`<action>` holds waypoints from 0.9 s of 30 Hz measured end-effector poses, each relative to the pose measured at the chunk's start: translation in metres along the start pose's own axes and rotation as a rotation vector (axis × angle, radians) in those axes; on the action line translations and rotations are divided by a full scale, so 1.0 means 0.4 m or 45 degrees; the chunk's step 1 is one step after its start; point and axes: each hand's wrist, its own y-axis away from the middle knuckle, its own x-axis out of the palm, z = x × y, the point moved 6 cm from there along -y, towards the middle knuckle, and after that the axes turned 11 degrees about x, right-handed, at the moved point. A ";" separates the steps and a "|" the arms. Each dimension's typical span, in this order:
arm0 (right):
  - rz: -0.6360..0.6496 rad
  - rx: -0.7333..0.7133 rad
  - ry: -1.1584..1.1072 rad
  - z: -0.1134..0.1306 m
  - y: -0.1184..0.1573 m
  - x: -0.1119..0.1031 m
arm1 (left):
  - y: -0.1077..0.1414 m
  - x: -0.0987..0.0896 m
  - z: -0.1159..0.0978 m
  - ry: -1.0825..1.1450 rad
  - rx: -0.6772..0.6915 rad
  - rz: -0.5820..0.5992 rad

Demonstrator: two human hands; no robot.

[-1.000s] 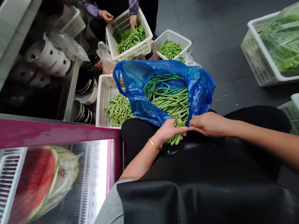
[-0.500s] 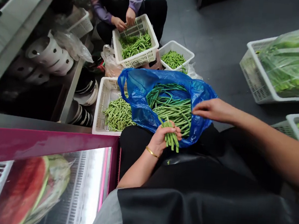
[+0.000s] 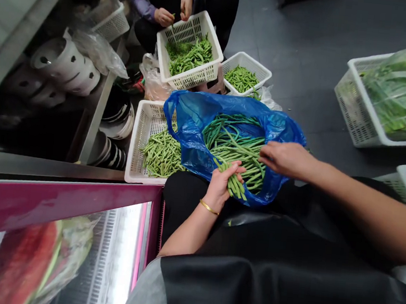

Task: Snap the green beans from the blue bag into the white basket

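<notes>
My left hand is closed around a bunch of short green bean pieces, held over the near edge of a blue plastic bag. Long green beans lie in a tangle inside the open bag, which rests on my lap. At the bag's right side, my right hand has its fingers drawn together against the ends of the long beans. What is between those fingertips is hidden. A white basket left of the bag holds many cut bean pieces.
Across from me, a person's hands work over a tilted white basket of green pods. A smaller white basket of pods stands beside it. Bagged greens fill a crate at right. A pink-edged glass case borders my left.
My right hand has moved slightly down, from the bag's right rim onto the long beans. My left hand still grips its bunch. The view has shifted a little.
</notes>
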 end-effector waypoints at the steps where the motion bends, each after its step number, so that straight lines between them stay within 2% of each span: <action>1: -0.006 -0.063 -0.101 0.026 0.046 0.008 | 0.002 0.007 0.003 0.007 0.010 0.001; 4: -0.017 -0.153 -0.507 0.075 0.145 0.060 | 0.020 0.030 0.005 0.033 0.088 0.050; 6: -0.020 -0.091 -0.768 0.070 0.171 0.095 | 0.037 0.041 0.005 0.044 0.153 0.070; 8: -0.009 -0.057 -0.982 0.060 0.186 0.102 | 0.053 0.048 0.010 0.054 0.177 0.065; 10: -0.007 -0.055 -1.211 0.057 0.214 0.074 | 0.068 0.055 0.020 0.059 0.147 0.060; 13: -0.059 -0.012 -1.762 0.053 0.288 -0.003 | 0.088 0.071 0.043 0.007 0.034 0.134; 14: 0.010 -0.062 -1.917 0.060 0.315 -0.022 | 0.095 0.076 0.047 -0.029 0.002 0.175; 15: 0.179 -0.170 -1.992 0.075 0.340 -0.032 | 0.102 0.080 0.048 -0.073 -0.014 0.215; 17: 0.650 -0.358 -1.873 0.098 0.380 -0.018 | 0.115 0.084 0.042 -0.157 -0.025 0.302; 18: 0.829 -0.346 -1.751 0.089 0.386 0.004 | 0.122 0.086 0.037 -0.196 -0.028 0.359; 19: 0.898 -0.245 -1.670 0.064 0.376 0.027 | 0.129 0.090 0.034 -0.235 -0.038 0.429; 20: 0.850 -0.084 -1.665 0.028 0.349 0.043 | 0.137 0.095 0.033 -0.272 -0.054 0.506; 22: 0.579 0.197 -1.791 -0.038 0.282 0.049 | 0.151 0.104 0.040 -0.357 -0.108 0.659; 24: 0.311 0.260 -1.896 -0.050 0.230 0.023 | 0.154 0.103 0.056 -0.435 -0.163 0.730; 25: 0.163 0.250 -1.894 -0.039 0.215 0.003 | 0.147 0.097 0.063 -0.438 -0.181 0.702; 27: -0.140 0.191 -1.770 0.004 0.214 -0.043 | 0.117 0.067 0.069 -0.363 -0.188 0.506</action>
